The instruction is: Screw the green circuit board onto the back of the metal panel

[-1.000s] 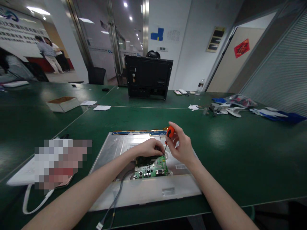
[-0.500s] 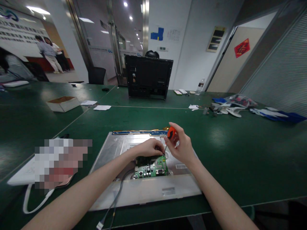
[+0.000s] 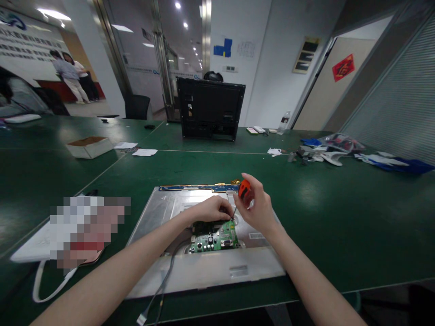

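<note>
My right hand (image 3: 257,203) grips a screwdriver (image 3: 244,188) by its orange and black handle. The thin shaft slants down to the upper right corner of a green circuit board (image 3: 220,236). Beside the tip, my left hand (image 3: 214,209) has its fingers curled together over the board's far edge; whatever they hold is hidden. Under the board lies a silvery metal display panel (image 3: 204,271), flat on the table. Along its far edge runs a narrow blue circuit strip (image 3: 190,187). A grey cable (image 3: 168,271) trails from the board's left side toward me, ending in a white plug.
The green table (image 3: 340,226) also bears a black monitor housing (image 3: 210,108), a white open box (image 3: 90,147), a water bottle (image 3: 283,123) and a pile of bags and parts (image 3: 326,149). A white cable (image 3: 37,285) lies at left near a blurred patch. People stand far left.
The screwdriver handle and my right hand have shifted very slightly to the right. My left hand, the board and the panel stay in place.
</note>
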The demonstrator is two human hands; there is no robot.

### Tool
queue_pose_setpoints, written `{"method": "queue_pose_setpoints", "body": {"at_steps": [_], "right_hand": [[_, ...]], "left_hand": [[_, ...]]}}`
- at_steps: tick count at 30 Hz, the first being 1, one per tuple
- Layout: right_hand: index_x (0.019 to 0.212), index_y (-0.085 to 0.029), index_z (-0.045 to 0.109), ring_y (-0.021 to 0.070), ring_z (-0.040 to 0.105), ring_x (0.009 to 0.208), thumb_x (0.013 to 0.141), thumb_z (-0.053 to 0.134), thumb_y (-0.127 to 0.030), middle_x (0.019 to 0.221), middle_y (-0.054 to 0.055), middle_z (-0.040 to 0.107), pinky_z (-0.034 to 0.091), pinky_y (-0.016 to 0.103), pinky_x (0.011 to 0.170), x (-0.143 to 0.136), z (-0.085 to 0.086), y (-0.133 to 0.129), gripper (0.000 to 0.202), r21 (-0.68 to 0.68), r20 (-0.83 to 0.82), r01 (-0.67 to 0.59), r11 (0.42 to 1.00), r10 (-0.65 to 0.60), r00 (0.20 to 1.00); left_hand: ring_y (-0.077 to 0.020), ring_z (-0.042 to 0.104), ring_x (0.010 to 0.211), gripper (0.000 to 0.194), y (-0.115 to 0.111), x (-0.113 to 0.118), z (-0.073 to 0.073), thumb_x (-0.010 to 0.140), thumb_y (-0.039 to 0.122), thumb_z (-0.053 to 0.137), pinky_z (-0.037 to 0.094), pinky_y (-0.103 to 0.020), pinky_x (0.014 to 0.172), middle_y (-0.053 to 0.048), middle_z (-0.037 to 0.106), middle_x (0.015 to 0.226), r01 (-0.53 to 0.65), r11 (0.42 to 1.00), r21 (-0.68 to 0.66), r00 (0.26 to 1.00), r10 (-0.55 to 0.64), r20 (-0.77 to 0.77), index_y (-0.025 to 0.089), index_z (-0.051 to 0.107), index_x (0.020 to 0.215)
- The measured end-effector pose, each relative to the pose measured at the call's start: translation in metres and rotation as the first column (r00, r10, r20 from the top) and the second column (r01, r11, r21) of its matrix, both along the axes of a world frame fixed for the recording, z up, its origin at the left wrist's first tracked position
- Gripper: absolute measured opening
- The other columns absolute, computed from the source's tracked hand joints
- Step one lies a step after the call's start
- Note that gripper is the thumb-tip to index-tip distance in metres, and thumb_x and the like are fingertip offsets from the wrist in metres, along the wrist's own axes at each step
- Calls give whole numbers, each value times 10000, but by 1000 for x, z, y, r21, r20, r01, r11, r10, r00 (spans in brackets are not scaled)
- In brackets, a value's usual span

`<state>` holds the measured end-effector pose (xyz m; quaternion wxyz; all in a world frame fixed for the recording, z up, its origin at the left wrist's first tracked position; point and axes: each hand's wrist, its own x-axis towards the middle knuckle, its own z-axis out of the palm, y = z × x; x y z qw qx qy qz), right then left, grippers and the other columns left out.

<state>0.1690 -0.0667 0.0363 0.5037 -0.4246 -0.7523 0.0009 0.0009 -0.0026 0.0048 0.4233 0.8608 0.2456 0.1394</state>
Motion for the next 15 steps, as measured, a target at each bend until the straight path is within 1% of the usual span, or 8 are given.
{"method": "queue_pose_setpoints", "body": {"at_steps": [4, 9, 15], "right_hand": [[1279, -257, 399, 82, 478, 475, 802, 593, -248, 664, -64, 516, 401, 207, 464, 1, -2, 2, 515, 6, 11, 29, 1000, -30, 1000], [1297, -250, 388, 82, 492, 494, 806, 591, -264, 718, -42, 553, 422, 217, 484, 1, 0, 1, 531, -38, -2, -6, 999, 6, 1000], [1313, -249, 362, 83, 505, 496, 805, 545, -206, 740, -36, 567, 414, 217, 474, 1, 2, -2, 541, -67, -27, -44, 997, 42, 999]], "left_hand": [[-132, 597, 690, 119, 0, 0, 2, 730, 155, 632, 437, -210, 647, -12, 685, 735, 2, 1000, 10, 1000, -2, -3, 127, 701, 822], [-134, 596, 693, 112, 1, -1, 1, 738, 160, 630, 433, -218, 655, -15, 686, 746, 2, 999, 36, 1000, -2, -6, 129, 698, 821], [-133, 594, 693, 143, 0, -1, 1, 744, 146, 619, 436, -215, 645, -21, 680, 755, 2, 1000, 22, 1000, -2, -9, 117, 694, 862]]}}
